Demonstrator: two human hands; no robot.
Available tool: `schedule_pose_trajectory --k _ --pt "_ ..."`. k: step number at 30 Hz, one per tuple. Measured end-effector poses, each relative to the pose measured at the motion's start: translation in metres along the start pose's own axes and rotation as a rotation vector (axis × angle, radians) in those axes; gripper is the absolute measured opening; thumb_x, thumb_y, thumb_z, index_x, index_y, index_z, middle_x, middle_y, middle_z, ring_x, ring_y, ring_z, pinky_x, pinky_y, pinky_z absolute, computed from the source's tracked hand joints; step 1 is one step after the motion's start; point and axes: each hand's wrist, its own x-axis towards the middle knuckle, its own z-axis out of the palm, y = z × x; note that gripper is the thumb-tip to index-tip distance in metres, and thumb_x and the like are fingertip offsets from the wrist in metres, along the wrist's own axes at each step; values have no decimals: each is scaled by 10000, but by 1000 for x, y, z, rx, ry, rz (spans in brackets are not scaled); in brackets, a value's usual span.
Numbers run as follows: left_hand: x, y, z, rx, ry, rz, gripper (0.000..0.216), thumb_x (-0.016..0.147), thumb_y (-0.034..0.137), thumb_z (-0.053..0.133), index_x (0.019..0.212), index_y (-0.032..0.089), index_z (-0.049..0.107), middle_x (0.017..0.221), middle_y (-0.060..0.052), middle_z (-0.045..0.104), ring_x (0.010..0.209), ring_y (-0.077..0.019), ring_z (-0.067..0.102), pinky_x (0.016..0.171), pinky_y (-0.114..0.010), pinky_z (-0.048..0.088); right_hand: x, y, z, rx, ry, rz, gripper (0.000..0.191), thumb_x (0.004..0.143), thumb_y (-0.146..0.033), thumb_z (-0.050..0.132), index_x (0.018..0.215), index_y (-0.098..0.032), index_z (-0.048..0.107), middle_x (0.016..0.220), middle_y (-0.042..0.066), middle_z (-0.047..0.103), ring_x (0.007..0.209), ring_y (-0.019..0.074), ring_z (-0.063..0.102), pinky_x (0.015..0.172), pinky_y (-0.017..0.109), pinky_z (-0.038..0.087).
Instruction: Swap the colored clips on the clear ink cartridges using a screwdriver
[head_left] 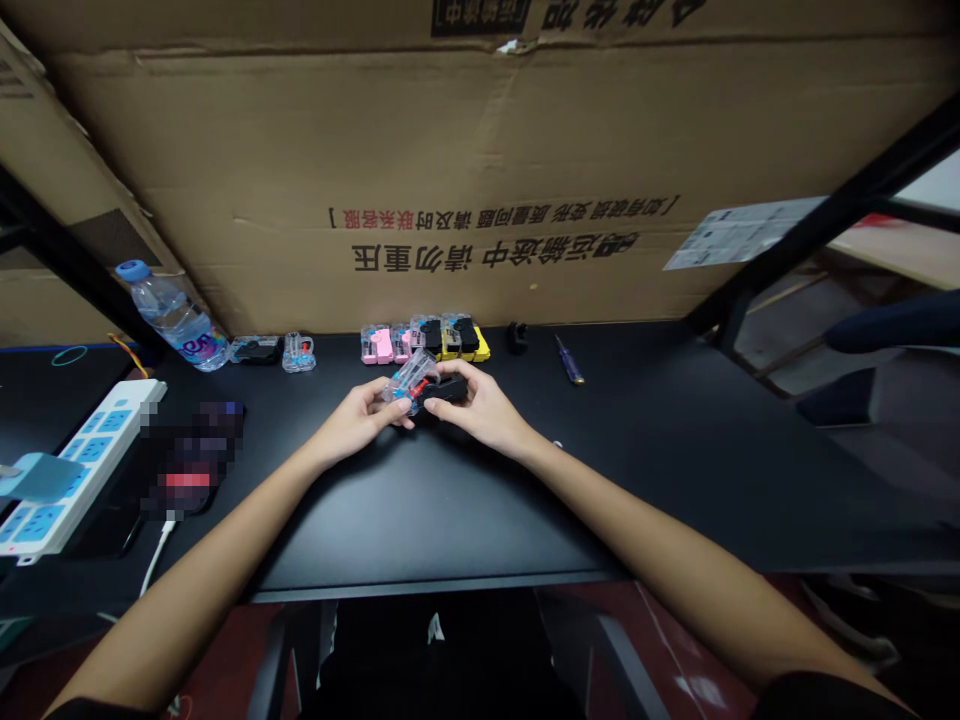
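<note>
My left hand (354, 422) pinches a small clear plastic casing (409, 378) with blue and red parts inside. Against its right side lies a black plastic piece (450, 388), gripped by the fingers and thumb of my right hand (486, 408). Both pieces are held together above the desk; whether they are joined I cannot tell. Just behind my hands stands a row of similar small cases, pink and clear (377, 345) on the left, black, clear and yellow (471, 342) on the right. Another clear casing (299, 353) and a black-and-clear one (256, 349) lie farther left.
A large cardboard sheet (480, 150) rises along the back of the black desk (420, 520). Small black part (516, 338) and screwdriver (570, 362) lie to the right. Water bottle (176, 318), power strip (82, 470) and cabled phone (196, 455) are at left.
</note>
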Motion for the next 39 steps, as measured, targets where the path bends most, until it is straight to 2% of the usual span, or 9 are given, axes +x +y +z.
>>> schedule_pose_trajectory --k 3,9,14,17,20,22,27,33,39 --pt "0 0 0 -26 13 14 543 825 605 838 1099 163 683 1037 -77 787 861 -223 798 902 -384 628 0 -1 0 -34 23 -28 448 793 -416 853 1150 -235 652 1109 63 731 975 252 701 929 441 591" --pt "1 -1 -3 -28 48 44 578 842 591 834 1184 163 649 1136 -116 802 930 -253 818 976 -414 623 0 -4 2 54 30 27 482 776 -438 875 1152 -237 651 1089 58 731 915 229 697 855 409 611" --pt "0 3 0 -11 49 66 616 846 619 817 1222 163 646 1181 -125 795 944 -256 816 968 -413 634 1 -1 2 64 46 24 497 781 -433 873 1180 -239 649 1101 62 727 910 231 695 848 418 613" --pt "-1 8 -1 12 148 112 605 854 642 799 1195 167 646 1117 -112 802 934 -250 813 936 -395 641 1 0 -1 -6 115 -20 457 783 -422 864 1145 -239 653 1155 75 711 950 247 690 839 415 610" --pt "0 11 -7 1 262 144 579 843 646 809 1131 174 635 1030 -83 798 931 -242 810 924 -380 638 1 -2 -5 -65 164 -29 441 784 -425 847 1134 -250 645 1110 65 700 918 252 682 800 407 601" --pt "0 11 -11 -15 293 147 576 832 638 823 1119 180 626 1020 -72 792 935 -238 808 932 -383 635 1 -5 -7 -73 171 -28 430 787 -426 834 1133 -259 641 1097 61 697 887 250 678 794 410 595" --pt "0 7 -11 -9 261 119 543 852 597 828 1131 180 619 1034 -70 789 960 -233 807 968 -385 624 0 -10 -7 -82 182 -48 388 780 -419 832 1078 -254 645 1150 79 694 913 266 677 782 419 593" --pt "-1 6 -3 -2 172 92 585 847 600 826 1194 171 631 1098 -97 801 975 -248 814 994 -395 625 0 -9 -4 -19 162 -44 434 790 -434 847 1140 -259 660 1217 92 708 1116 314 681 856 435 622" --pt "-2 6 1 3 103 99 610 846 578 831 1248 159 644 1131 -118 811 978 -266 818 991 -410 628 0 -6 -1 33 85 -15 471 785 -461 872 1155 -252 669 1215 78 727 1047 274 711 920 443 614"
